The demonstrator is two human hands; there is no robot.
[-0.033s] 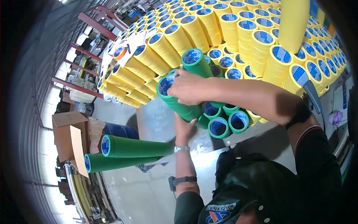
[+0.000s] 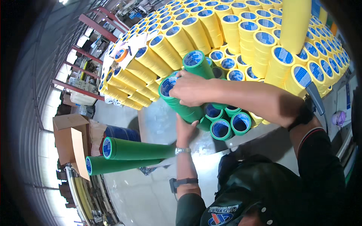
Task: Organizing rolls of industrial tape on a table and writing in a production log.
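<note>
Right hand [image 2: 189, 89] clamps the green stack [image 2: 184, 110] at three o'clock; left hand [image 2: 186, 132], at six — fingers hidden, grip I can't tell.

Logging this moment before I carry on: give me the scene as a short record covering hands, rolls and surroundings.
Right hand: fingers curled at the upper rim of a tilted green stack
Left hand: against the lower part of the same stack
Beside the stack: upright green rolls, their open ends up
Left of the left hand: two long green rolls, lying down
Behind: many stacked yellow rolls with blue-printed cores
On the yellow rolls: an orange ring on paper
Far left: open cardboard box
</note>
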